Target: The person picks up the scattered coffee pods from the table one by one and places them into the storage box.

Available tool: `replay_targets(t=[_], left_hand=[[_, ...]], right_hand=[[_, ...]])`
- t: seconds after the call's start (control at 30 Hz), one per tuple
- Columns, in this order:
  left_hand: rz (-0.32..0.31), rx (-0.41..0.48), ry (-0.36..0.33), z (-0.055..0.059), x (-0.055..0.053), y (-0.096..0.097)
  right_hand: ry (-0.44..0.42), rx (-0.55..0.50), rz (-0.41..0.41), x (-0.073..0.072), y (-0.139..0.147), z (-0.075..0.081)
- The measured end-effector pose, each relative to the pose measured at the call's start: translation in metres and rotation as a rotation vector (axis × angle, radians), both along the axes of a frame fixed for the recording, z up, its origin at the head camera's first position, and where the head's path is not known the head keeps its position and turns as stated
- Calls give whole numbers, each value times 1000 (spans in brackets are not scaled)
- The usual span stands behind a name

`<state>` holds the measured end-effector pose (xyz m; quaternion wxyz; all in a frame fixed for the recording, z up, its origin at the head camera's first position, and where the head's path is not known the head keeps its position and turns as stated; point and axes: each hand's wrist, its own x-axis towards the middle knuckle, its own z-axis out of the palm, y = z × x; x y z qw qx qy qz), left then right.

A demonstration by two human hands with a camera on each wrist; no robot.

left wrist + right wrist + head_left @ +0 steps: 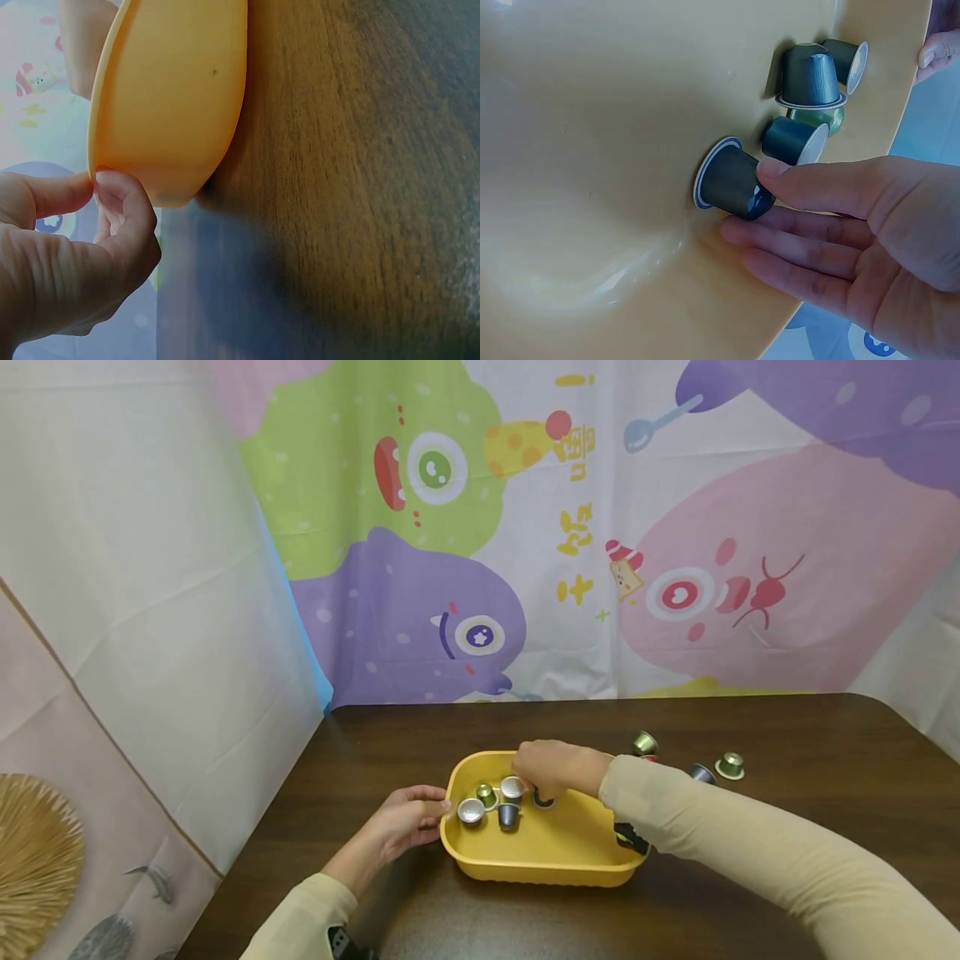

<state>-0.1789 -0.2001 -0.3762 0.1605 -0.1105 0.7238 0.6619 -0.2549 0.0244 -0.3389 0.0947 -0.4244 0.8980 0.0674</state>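
Note:
A yellow plastic basin (547, 874) stands on the table. My left hand (408, 818) pinches its left rim between thumb and fingers, as the left wrist view shows on the basin wall (176, 82). Inside the basin, my right hand (855, 232) holds a dark coffee capsule (733, 180) between thumb and fingertips, its rimmed end against the basin floor. Close by lie a green capsule (487, 795), a dark grey capsule (508, 817) and two capsules showing pale lids, one (471, 812) nearest the left wall and another (512, 788) beside the right hand.
Right of the basin on the brown wooden table (390, 893) are a green capsule (644, 743), another green capsule (731, 766) standing on its rim, and a grey capsule (702, 773) partly behind the right sleeve (720, 827). A cartoon-printed curtain (570, 652) hangs behind the table.

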Motion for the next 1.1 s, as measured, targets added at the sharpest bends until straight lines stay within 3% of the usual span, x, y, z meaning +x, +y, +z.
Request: replay_targets(t=[0.57, 0.87, 1.1], left_hand=[[-1, -8, 8, 1, 1, 1], [-4, -20, 13, 0, 3, 2], [4, -22, 24, 1, 2, 4]], right_hand=[[-38, 32, 5, 1, 0, 2], [-13, 25, 31, 5, 20, 17], [-10, 16, -33, 11, 39, 30]])
